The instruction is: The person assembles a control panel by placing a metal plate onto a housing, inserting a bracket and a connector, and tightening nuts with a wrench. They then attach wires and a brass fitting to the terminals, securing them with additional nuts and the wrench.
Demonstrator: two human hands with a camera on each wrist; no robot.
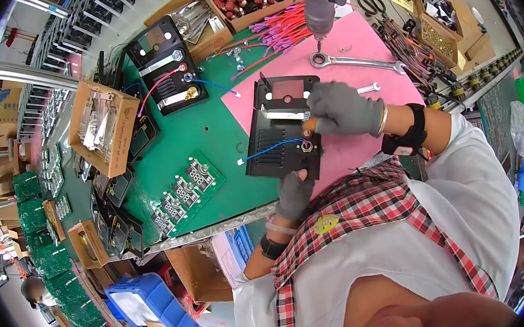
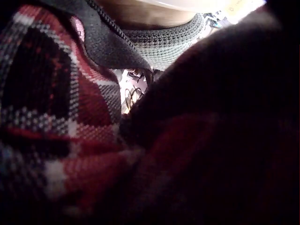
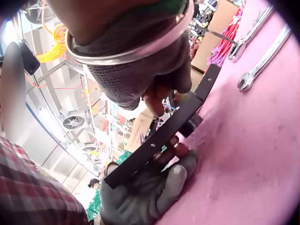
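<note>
A black slotted metal panel [image 1: 270, 138] is held tilted over the pink sheet, with a bright metal strip [image 1: 282, 114] and a blue wire [image 1: 273, 148] on its face. My gloved left hand [image 1: 295, 194] grips its near edge; in the right wrist view that hand's fingers [image 3: 176, 180] reach underneath, near fittings below the panel. My gloved right hand [image 1: 344, 109] is over the panel's right side, bare fingertips curled in and pinching at a small terminal [image 1: 307, 134]; the fingers partly hide it. A plain threaded terminal [image 1: 306, 147] sits just below. The left wrist view shows mostly checked cloth.
A power driver [image 1: 322, 4] hangs above a ratchet wrench [image 1: 357, 62], with a small spanner [image 1: 369, 88] nearby. A second panel [image 1: 165, 65] with red and blue wires lies at back left. Circuit boards [image 1: 182, 194], a parts carton [image 1: 103, 126] and red wires [image 1: 286, 27] surround the work.
</note>
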